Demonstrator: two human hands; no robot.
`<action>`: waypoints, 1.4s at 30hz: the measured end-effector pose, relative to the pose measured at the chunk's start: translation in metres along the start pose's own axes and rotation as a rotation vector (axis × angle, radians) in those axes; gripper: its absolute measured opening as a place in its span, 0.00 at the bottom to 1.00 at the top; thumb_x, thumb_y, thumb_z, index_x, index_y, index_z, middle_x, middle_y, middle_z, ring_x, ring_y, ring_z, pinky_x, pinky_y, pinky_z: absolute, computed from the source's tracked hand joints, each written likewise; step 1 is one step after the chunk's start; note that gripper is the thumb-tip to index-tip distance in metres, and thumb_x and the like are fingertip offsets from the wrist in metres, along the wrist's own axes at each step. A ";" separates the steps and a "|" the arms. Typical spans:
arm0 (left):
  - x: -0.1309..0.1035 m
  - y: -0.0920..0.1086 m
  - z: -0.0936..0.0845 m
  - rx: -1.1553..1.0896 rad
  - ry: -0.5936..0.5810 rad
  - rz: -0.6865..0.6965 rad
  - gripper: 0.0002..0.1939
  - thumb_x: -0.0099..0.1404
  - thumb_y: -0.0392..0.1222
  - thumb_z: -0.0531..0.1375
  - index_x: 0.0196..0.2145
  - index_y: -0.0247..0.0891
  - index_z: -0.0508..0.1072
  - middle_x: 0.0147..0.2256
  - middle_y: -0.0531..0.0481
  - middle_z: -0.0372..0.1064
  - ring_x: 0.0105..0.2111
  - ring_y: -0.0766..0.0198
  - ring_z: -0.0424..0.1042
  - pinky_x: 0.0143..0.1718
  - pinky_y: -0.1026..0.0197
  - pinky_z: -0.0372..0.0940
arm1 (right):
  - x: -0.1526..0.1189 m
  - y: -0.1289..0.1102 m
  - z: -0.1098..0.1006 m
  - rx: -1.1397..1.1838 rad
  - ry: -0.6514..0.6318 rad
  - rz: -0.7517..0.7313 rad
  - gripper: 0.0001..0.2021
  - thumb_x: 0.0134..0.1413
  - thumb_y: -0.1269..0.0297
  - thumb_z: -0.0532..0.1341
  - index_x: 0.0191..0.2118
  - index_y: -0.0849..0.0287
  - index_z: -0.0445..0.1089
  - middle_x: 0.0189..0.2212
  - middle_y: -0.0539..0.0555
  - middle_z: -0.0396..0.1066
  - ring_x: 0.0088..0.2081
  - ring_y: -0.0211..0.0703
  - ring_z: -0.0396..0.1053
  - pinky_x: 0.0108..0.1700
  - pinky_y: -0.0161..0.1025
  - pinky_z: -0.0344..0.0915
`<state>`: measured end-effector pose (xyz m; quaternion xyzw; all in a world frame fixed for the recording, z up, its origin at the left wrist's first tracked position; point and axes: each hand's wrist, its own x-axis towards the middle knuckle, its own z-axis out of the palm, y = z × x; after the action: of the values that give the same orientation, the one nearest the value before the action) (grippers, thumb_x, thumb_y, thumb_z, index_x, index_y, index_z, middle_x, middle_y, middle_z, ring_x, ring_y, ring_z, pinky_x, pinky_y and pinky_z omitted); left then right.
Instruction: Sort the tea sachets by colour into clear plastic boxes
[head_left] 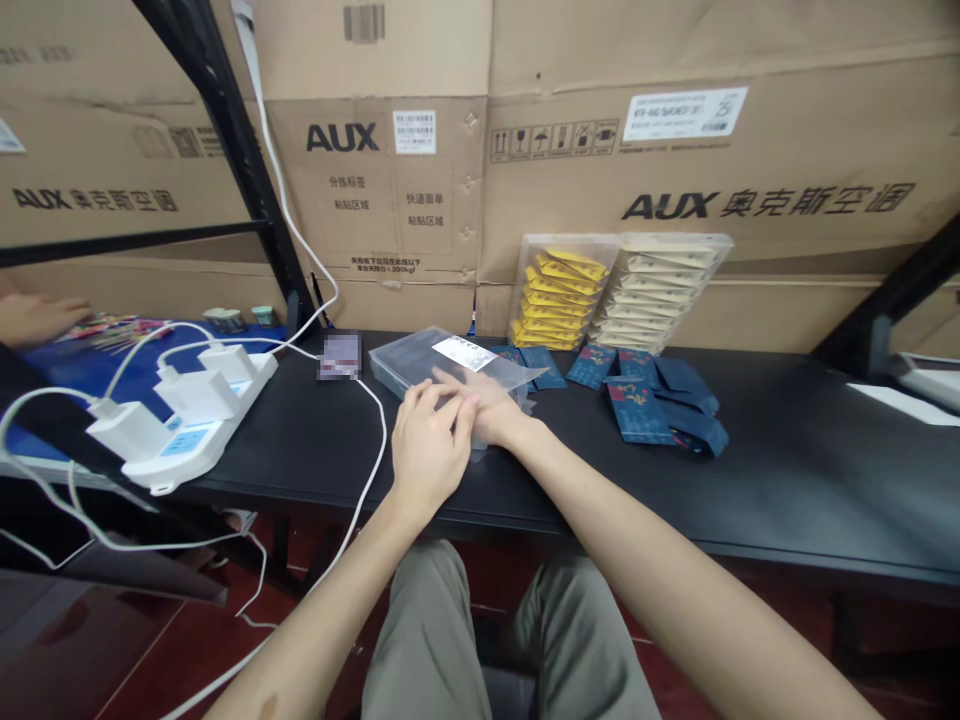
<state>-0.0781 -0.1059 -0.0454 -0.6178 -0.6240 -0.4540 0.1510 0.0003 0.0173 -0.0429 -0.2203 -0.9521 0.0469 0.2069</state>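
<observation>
A clear plastic box (405,362) with a white label (465,353) on its lid lies on the black table (780,480) in front of me. My left hand (431,440) is at the box's near edge, its fingers bent over the plastic and its thumb beside them. Under the raised transparent lid reaches my right hand (491,408), its fingers stretched out and seen blurred through the plastic. Whatever lies beneath those fingers is hard to make out. Just right of the box are several dark blue packets (641,410), some of them overlapping.
Two clear boxes stand against the cartons, one with yellow packets (559,290), one with cream packets (656,290). At left lie a white power strip (202,430) with chargers and a white cable (382,430). Another person's hand (37,315) is at the far left.
</observation>
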 end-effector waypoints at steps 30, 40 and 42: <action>-0.001 -0.003 0.002 0.052 0.011 0.019 0.21 0.73 0.49 0.49 0.42 0.38 0.80 0.44 0.47 0.77 0.53 0.50 0.67 0.56 0.47 0.65 | -0.033 -0.003 -0.018 0.009 0.041 0.045 0.17 0.65 0.70 0.52 0.53 0.57 0.73 0.56 0.57 0.72 0.61 0.48 0.65 0.62 0.45 0.61; -0.001 -0.004 0.001 0.014 0.026 -0.016 0.21 0.73 0.49 0.49 0.43 0.40 0.80 0.44 0.47 0.76 0.52 0.51 0.66 0.55 0.48 0.65 | -0.096 0.017 -0.064 -0.016 0.362 0.211 0.13 0.64 0.64 0.53 0.40 0.57 0.75 0.39 0.54 0.79 0.39 0.45 0.75 0.42 0.38 0.66; -0.001 -0.004 0.001 0.008 0.026 -0.022 0.21 0.73 0.49 0.49 0.43 0.41 0.80 0.44 0.47 0.77 0.52 0.51 0.66 0.55 0.48 0.65 | -0.109 0.033 -0.074 -0.152 0.457 0.375 0.13 0.63 0.62 0.53 0.40 0.58 0.76 0.35 0.55 0.79 0.36 0.46 0.74 0.39 0.39 0.65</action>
<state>-0.0812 -0.1053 -0.0480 -0.6044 -0.6306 -0.4610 0.1565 0.1334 -0.0016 -0.0221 -0.4120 -0.8242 -0.0377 0.3866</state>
